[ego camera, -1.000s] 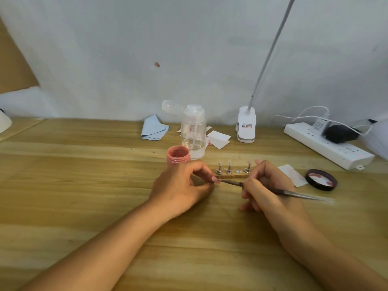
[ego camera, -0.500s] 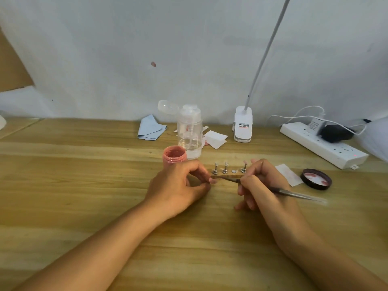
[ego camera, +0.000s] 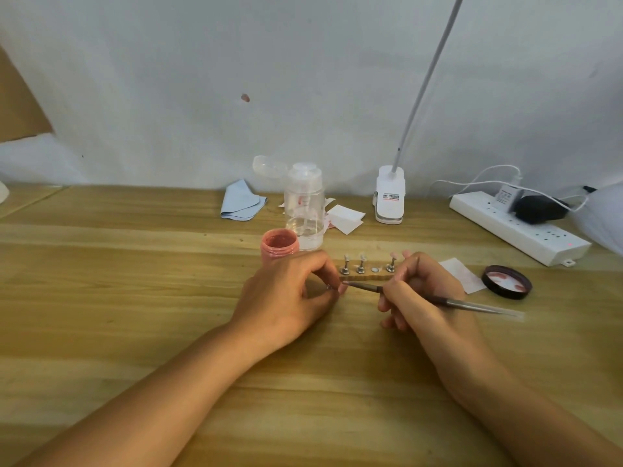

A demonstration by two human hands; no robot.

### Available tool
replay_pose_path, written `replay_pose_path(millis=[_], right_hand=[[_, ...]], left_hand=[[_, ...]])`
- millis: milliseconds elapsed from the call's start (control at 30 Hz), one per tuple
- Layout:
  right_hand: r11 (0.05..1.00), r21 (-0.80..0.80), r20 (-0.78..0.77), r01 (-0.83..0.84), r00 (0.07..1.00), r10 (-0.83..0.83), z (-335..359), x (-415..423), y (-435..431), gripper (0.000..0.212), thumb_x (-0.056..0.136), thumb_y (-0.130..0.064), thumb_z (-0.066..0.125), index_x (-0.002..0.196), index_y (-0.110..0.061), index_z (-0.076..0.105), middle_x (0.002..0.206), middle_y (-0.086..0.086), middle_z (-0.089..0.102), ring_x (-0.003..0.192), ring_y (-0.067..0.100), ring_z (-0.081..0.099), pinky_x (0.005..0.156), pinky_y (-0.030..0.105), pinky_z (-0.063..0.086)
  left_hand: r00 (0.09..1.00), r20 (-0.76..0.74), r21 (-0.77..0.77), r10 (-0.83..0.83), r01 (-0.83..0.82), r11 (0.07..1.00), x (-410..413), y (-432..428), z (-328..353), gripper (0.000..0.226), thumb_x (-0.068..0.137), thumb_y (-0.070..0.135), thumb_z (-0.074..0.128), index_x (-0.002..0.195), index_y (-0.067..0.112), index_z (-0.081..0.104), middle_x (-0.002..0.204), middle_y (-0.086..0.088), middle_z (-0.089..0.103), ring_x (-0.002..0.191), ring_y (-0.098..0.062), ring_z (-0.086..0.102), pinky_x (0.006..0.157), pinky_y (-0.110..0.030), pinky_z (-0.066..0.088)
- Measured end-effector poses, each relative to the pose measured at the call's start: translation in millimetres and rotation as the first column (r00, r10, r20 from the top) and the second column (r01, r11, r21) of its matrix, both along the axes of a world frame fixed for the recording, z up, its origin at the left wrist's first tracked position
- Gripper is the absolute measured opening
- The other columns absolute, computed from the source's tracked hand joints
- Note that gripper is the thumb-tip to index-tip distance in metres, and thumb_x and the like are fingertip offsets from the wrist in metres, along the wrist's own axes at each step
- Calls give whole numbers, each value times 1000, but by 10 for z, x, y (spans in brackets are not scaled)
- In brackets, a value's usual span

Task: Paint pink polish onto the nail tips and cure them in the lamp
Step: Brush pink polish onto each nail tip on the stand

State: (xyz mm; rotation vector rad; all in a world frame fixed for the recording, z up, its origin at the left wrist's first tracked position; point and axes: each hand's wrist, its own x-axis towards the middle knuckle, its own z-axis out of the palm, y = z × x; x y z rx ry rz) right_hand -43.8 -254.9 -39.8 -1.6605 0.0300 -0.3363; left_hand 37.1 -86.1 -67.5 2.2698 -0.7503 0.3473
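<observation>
My left hand (ego camera: 290,298) rests on the wooden table and pinches a small nail tip on its metal stand (ego camera: 338,288) between thumb and forefinger. My right hand (ego camera: 418,291) grips a thin metal brush (ego camera: 472,305), whose bristle end touches that nail tip. Just behind my hands a wooden holder strip (ego camera: 367,273) carries three more stands with nail tips and one bare round slot. An open jar of pink polish (ego camera: 279,244) stands behind my left hand.
The jar's dark lid (ego camera: 506,282) lies at the right beside a white paper pad (ego camera: 460,274). A clear pump bottle (ego camera: 304,210), blue cloth (ego camera: 242,204), paper squares (ego camera: 345,218), a clip lamp base (ego camera: 390,198) and a power strip (ego camera: 515,227) line the back.
The view shifted slightly. Both hands keep their grips, and the brush tip stays at the nail tip held in my left hand.
</observation>
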Motion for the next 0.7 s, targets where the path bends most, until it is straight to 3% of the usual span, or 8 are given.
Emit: replay_pose_path(millis=[267, 400, 700], right_hand=[[999, -35, 3, -9, 1000, 9, -10, 3, -6, 8, 83, 2, 57, 85, 5, 51, 72, 21, 57, 54, 9, 50, 53, 26, 51], [1000, 4, 12, -12, 1000, 12, -14, 6, -5, 7, 85, 6, 54, 82, 4, 48, 68, 12, 55, 52, 7, 48, 53, 27, 49], [997, -47, 7, -56, 998, 56, -1, -1, -17, 8, 85, 2, 57, 86, 6, 50, 71, 14, 58, 55, 9, 51, 54, 27, 48]], left_hand=[[1000, -14, -5, -19, 19, 1000, 10, 1, -12, 13, 79, 36, 74, 79, 38, 61, 66, 43, 53, 49, 1, 50, 47, -17, 24], [998, -51, -38, -32, 30, 999, 43, -1, -23, 10, 80, 38, 73, 81, 37, 63, 72, 32, 59, 49, -2, 51, 50, -22, 28], [997, -68, -9, -20, 20, 1000, 54, 0, -7, 13, 81, 35, 74, 79, 41, 62, 68, 37, 57, 48, -1, 51, 45, -17, 27]])
